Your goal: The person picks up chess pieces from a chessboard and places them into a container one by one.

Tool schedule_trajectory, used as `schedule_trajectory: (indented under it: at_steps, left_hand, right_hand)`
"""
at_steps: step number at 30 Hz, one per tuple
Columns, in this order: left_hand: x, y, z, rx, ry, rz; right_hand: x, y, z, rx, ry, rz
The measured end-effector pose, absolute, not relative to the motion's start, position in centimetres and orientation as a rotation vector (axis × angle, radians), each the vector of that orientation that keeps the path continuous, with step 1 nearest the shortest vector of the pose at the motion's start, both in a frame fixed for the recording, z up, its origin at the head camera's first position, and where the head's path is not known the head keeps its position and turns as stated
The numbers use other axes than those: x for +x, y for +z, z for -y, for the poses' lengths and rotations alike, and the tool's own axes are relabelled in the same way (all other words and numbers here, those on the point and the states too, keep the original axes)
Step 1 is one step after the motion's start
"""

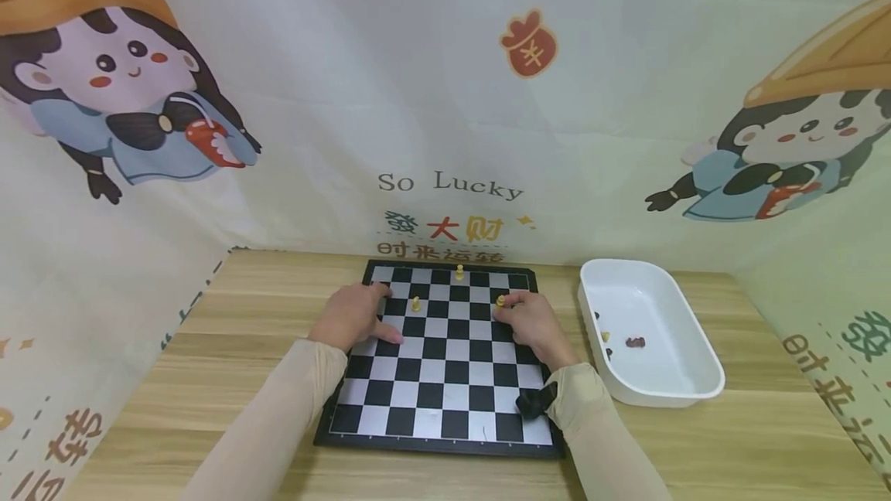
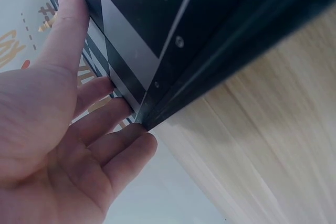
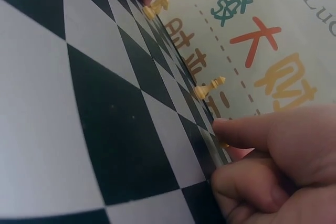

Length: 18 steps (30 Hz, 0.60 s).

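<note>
A black-and-white chessboard [image 1: 435, 350] lies flat on the wooden table. My left hand [image 1: 351, 314] rests at the board's left side, thumb over the squares and fingers loosely spread near the edge. With thumb and fingers my right hand [image 1: 532, 323] pinches a small yellow chess piece [image 1: 500, 301] on the board's far right; its kind is mostly hidden by the fingers. A yellow knight [image 3: 157, 6] stands toward the far left, close to the left hand. Near the far edge stands another yellow chess piece [image 1: 459, 272], slim and pointed on top in the right wrist view.
Right of the board stands a white tray [image 1: 699, 342] holding a reddish-brown item [image 1: 635, 342] and several tiny pieces along its left wall. A printed cloth [image 1: 445, 99] hangs behind the table [image 1: 209, 346]. Something black [image 1: 534, 402] is on the right wrist, above the board.
</note>
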<state>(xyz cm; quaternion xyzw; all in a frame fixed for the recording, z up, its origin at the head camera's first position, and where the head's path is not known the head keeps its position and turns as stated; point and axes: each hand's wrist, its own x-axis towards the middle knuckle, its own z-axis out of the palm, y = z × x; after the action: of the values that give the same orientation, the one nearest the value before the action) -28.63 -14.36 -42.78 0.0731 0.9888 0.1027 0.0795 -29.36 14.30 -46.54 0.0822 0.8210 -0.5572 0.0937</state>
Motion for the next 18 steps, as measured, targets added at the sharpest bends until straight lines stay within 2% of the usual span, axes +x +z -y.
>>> schedule_trajectory:
  at_steps: [18]
  left_hand:
    - [-28.7, -42.7, 14.2, 0.223, 0.280, -2.951]
  right_hand:
    - [-28.5, -45.4, -14.4, 0.127, -1.543, -2.663]
